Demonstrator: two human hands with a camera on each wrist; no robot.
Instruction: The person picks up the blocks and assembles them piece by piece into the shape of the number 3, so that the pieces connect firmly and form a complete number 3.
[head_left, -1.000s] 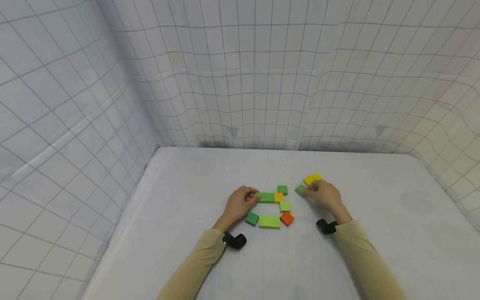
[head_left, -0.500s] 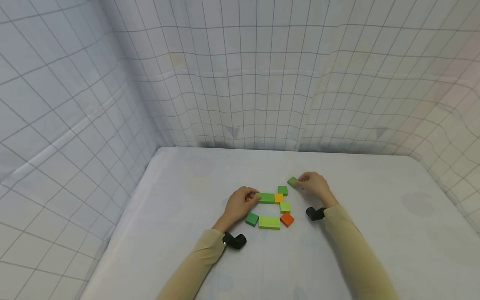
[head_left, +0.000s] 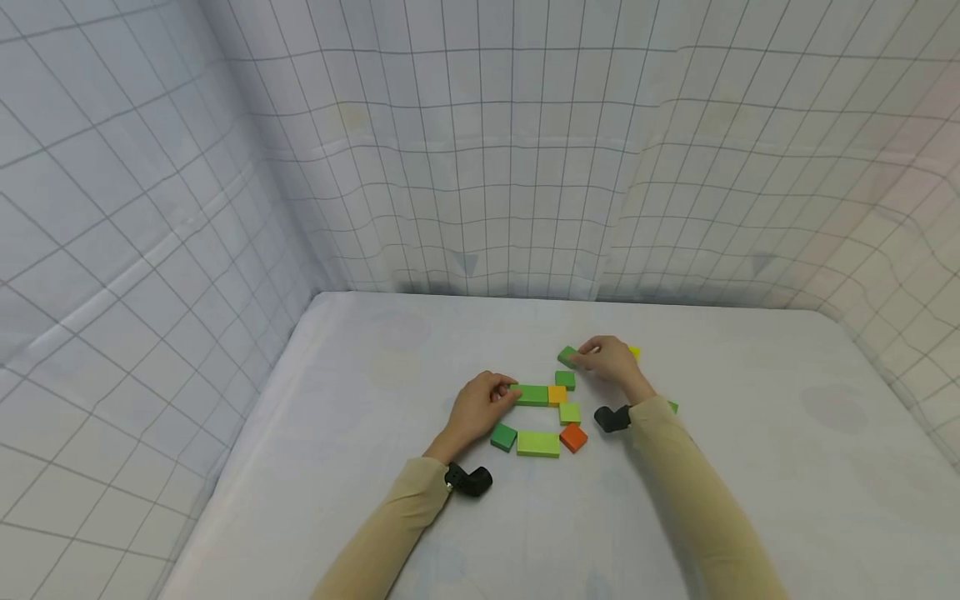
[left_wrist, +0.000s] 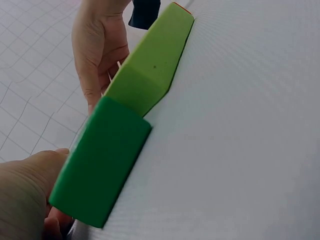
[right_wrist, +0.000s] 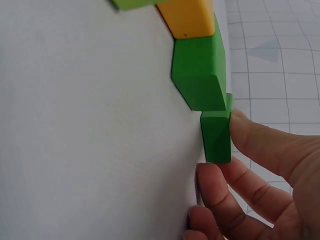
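In the head view, my right hand pinches a small green block between thumb and fingers. Its near corner sits just behind a green square block; the right wrist view has the pinched block right at the end of that square block. My left hand grips the left end of a long green block with thumb and index finger. An amber block adjoins its right end. Close to the left hand, a dark green block stands at the end of a lime block.
A small lime block and a red-orange block continue the ring of blocks on the white table. Behind the right hand a yellow block partly shows. A green corner of another block peeks out beside the right sleeve.
My right hand has carried the small green block left and slightly away from me, to behind the green square block. The left hand stays where it was.
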